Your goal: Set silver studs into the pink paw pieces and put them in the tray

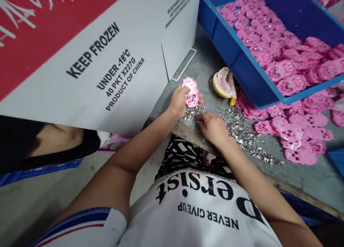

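Note:
My left hand (178, 99) grips a pink plastic piece (191, 91) with a scalloped edge and small shiny metal bits near its lower end. Close to the table edge, my right hand (213, 128) has its fingers pinched together over a scatter of small silver metal parts (243, 132); whatever is in the fingertips is too small to make out. A smaller patch of the silver parts (191, 112) lies just below the held piece, between the two hands.
A blue bin (242, 57) full of pink pieces (258, 32) stands at back right. Loose pink pieces (303, 132) lie before it. A cut pomelo-like fruit (225, 83) rests beside the bin. A large carton (88, 61) blocks the left; a person's arm (56, 137) shows below it.

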### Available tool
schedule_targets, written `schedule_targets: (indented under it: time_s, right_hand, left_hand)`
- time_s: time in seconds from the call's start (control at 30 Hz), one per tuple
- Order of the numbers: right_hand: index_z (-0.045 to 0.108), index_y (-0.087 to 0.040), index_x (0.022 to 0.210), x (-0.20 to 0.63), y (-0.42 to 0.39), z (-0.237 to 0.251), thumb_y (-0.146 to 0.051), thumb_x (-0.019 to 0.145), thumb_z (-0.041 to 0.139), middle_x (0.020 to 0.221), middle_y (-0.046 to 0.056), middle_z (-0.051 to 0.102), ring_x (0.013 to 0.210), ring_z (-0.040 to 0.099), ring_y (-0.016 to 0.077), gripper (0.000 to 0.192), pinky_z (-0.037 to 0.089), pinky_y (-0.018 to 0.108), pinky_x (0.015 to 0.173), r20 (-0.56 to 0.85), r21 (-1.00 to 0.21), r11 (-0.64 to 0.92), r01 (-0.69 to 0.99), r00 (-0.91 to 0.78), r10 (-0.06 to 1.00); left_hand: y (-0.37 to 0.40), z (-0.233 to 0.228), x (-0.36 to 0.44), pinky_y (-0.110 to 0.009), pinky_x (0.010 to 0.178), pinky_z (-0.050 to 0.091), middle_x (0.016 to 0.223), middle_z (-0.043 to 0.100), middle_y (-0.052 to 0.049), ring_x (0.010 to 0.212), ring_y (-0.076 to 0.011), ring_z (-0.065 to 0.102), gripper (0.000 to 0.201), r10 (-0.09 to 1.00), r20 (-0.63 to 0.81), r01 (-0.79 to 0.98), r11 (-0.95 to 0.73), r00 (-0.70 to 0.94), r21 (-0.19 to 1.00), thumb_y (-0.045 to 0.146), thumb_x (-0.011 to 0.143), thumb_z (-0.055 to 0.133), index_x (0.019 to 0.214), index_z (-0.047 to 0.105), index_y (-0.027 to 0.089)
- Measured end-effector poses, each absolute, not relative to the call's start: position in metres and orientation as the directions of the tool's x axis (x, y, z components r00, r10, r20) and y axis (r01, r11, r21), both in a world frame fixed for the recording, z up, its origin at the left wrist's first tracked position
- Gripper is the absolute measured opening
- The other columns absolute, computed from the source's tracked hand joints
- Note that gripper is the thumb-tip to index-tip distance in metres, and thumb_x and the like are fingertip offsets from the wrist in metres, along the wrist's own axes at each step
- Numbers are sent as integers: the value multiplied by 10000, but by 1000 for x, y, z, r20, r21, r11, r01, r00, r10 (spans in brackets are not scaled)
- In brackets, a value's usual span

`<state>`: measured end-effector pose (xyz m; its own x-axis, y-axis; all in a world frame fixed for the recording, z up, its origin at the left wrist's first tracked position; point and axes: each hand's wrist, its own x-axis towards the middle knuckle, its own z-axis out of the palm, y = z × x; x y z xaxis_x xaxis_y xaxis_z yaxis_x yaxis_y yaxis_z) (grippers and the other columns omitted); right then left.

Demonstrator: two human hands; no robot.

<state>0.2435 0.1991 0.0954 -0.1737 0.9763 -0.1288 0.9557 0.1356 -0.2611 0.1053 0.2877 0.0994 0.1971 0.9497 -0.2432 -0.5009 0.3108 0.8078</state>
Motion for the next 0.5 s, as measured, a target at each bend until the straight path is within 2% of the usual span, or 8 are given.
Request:
schedule_targets:
  time_s: [0.13,0.23,0.37,0.5]
  right_hand:
    - [720,-208,1143,230,207,94,-307,1020,515,1132,110,732,1037,686,274,258,465,332,772,-133,-162,189,969,-211,968]
    - [702,-201,1118,224,211,91,-323,1049,452,1123,118,717,1003,687,261,286,446,323,732,-110,-92,210,973,-219,969]
    - [676,-186,1064,224,212,87,-220,1054,398,1075,117,711,985,682,241,280,425,310,712,-110,-48,283,958,-287,952]
    - [660,-154,1082,232,209,85,-167,1041,402,1087,144,702,1023,669,253,262,436,316,756,-124,-38,368,929,-369,921]
  left_hand:
    - [254,103,88,-442,794,619,721,705,-39,774,-258,765,291,932,-322,-490,362,167,793,177,774,548,1063,519,165]
    - [238,107,74,-403,726,621,728,722,-43,733,-257,762,295,939,-319,-489,339,126,804,194,751,564,1041,511,168]
    - [222,110,65,-315,575,575,743,738,-51,589,-216,720,311,921,-370,-469,380,117,797,200,732,615,1024,511,169]
    - [207,106,68,-309,569,575,745,743,-56,591,-216,725,298,896,-421,-472,434,140,767,203,733,642,1004,523,168]
